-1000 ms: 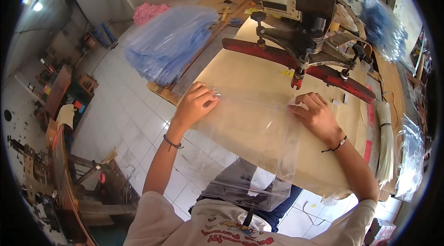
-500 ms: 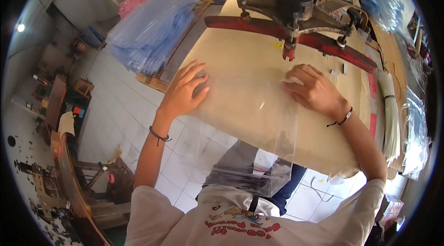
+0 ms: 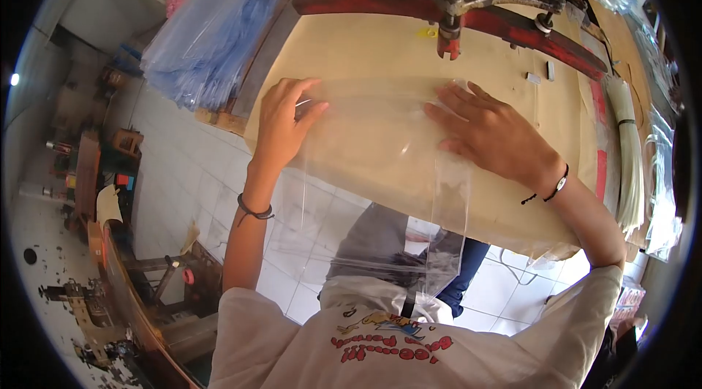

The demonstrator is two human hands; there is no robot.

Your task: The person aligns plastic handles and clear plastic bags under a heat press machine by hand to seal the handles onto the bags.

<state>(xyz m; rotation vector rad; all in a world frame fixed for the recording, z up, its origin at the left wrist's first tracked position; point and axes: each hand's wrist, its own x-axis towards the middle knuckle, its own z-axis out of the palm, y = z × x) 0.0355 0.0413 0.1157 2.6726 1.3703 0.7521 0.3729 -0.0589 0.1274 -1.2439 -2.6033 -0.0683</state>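
Pale strip bundle (image 3: pixel 630 159) at right, pink heap (image 3: pixel 178 0) upper left

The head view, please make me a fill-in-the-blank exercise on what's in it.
The clear plastic has the left hand at one side of its far end and the ____ at the other.
The long bar across the top is mainly ____.
The plastic stack at upper left is tinted ____.
Missing words: right hand; red; blue.
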